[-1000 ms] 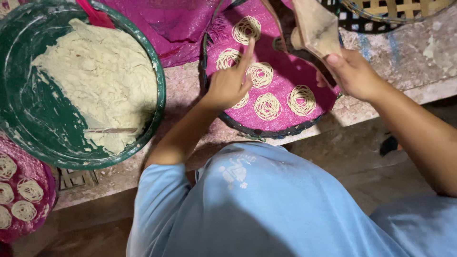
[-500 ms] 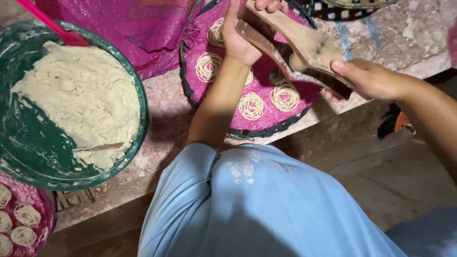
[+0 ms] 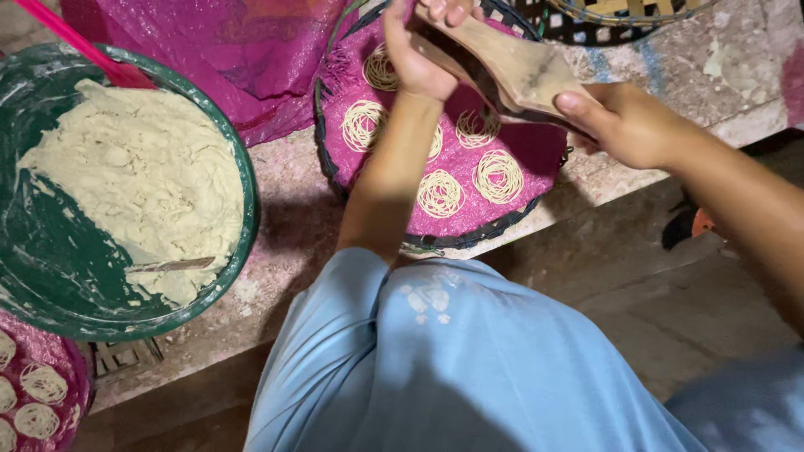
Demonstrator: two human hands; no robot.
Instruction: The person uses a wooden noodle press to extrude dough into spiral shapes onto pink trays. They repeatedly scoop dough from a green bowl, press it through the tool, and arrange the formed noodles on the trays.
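Note:
Both my hands grip a wooden press [image 3: 511, 63] held above a round woven tray [image 3: 328, 163] lined with pink mesh. My left hand [image 3: 423, 46] holds the far end of the press and my right hand [image 3: 624, 121] holds its near handle. Several thin noodle coils [image 3: 497, 176] lie in small rounds on the mesh below the press. At the left stands a big green bowl [image 3: 239, 159] heaped with pale dough [image 3: 134, 180], with a thin wooden stick [image 3: 172, 264] lying in it.
Crumpled pink mesh cloth [image 3: 243, 50] lies behind the bowl. Another pink-lined tray with noodle coils [image 3: 38, 393] shows at the bottom left. A dark woven basket [image 3: 620, 17] sits at the top right. My blue-clothed lap [image 3: 452, 360] fills the foreground below the stone ledge [image 3: 276, 226].
My left hand left the noodle coils on the tray and took hold of the press's far end. The press came down lower over the tray, with both hands on it.

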